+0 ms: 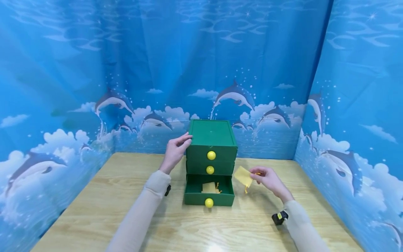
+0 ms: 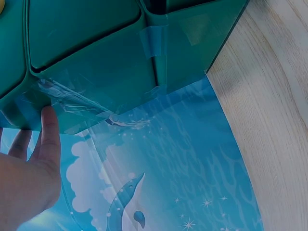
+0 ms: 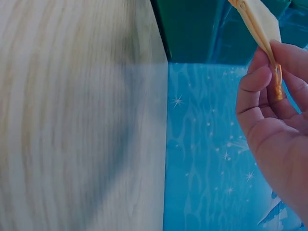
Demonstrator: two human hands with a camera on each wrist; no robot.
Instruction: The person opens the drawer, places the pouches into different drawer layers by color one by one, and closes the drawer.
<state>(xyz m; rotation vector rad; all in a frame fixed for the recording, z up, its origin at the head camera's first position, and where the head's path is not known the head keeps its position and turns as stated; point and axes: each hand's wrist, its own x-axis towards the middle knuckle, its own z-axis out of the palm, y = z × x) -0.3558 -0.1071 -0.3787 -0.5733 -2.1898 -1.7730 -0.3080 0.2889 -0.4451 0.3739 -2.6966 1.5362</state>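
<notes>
A small yellow drawstring pouch [image 1: 243,176] hangs from my right hand [image 1: 267,180], pinched between thumb and fingers just right of the green drawer cabinet [image 1: 212,133]. In the right wrist view the pouch [image 3: 260,24] looks flat, its orange cord running down past the fingers. My left hand [image 1: 177,150] rests against the cabinet's upper left side, fingers fairly straight; the left wrist view shows fingertips touching that taped side [image 2: 96,91]. The bottom drawer [image 1: 192,198] is pulled out and holds another yellow pouch [image 1: 208,188] with orange cord. The two drawers above are closed.
Yellow round knobs [image 1: 211,155] stick out from the drawer fronts. The cabinet stands toward the back of a light wooden table [image 1: 201,231]. Blue curtains [image 1: 176,52] printed with dolphins hang behind and at both sides.
</notes>
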